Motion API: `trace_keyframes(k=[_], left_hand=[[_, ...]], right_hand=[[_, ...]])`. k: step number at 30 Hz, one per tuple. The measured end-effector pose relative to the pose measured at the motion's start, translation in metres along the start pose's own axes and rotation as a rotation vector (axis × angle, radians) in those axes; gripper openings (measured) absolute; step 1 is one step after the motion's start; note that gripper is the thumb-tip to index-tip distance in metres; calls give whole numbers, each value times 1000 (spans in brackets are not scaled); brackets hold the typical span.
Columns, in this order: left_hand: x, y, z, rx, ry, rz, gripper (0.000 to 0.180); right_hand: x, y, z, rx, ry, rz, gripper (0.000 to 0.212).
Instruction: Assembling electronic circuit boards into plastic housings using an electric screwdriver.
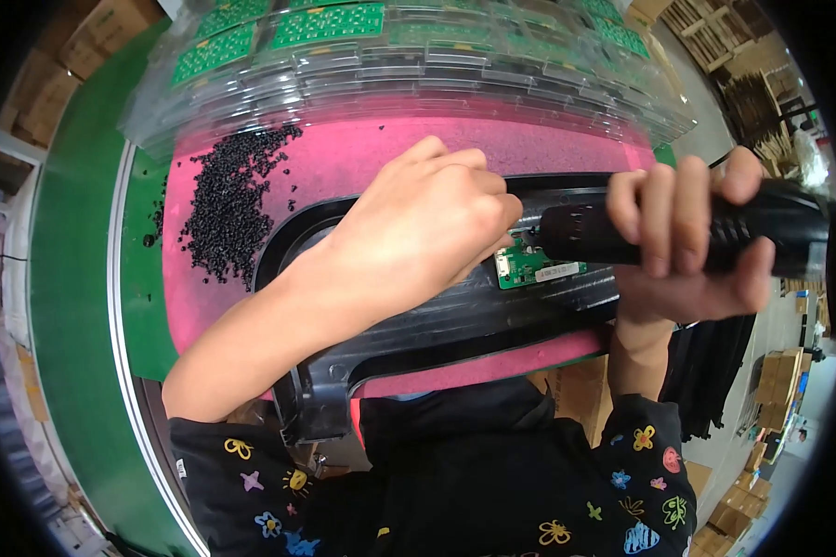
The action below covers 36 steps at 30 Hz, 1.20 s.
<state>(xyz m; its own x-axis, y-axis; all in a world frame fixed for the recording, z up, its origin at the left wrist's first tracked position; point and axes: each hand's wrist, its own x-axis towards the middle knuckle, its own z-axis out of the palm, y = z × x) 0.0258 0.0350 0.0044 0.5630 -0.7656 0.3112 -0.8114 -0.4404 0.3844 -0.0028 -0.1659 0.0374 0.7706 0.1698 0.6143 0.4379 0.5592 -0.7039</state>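
A curved black plastic housing (427,330) lies beneath the right hand (689,227), which grips a black cylindrical tool (738,221), and the left hand (441,209), curled narrowly near the tool's tip (whether it holds anything cannot be told). Between them sits a green rectangular circuit board (527,263).

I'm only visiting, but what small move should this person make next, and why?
Perhaps line up the front end of the black handheld tool with the green circuit board: the right hand grips the tool, its front end reaches the board's far edge, and the left hand is curled close by. Whether that hand holds anything is hidden.
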Motion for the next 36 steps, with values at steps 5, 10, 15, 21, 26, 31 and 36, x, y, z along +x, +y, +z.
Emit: trace_keyframes(k=[5, 10, 15, 21, 26, 31, 36], left_hand=[[6, 2, 0, -194, 119, 106, 15], [11, 3, 3, -453, 109, 139, 16], [11, 7, -1, -466, 15, 156, 16], [12, 19, -7, -244, 31, 175, 22], [12, 22, -6, -212, 128, 189, 25], [18, 22, 2, -347, 31, 277, 28], [20, 38, -3, -255, 86, 181, 40]], right_hand=[[-3, -15, -1, 24, -23, -67, 34], [-9, -23, -7, 50, -79, -125, 36], [-10, -24, -8, 100, -128, -249, 39], [-13, -29, -13, 78, -131, -284, 40], [-19, -37, -17, -34, -70, -227, 40], [-26, -53, -20, -159, -20, -136, 40], [-30, -56, -25, -244, -5, -24, 40]])
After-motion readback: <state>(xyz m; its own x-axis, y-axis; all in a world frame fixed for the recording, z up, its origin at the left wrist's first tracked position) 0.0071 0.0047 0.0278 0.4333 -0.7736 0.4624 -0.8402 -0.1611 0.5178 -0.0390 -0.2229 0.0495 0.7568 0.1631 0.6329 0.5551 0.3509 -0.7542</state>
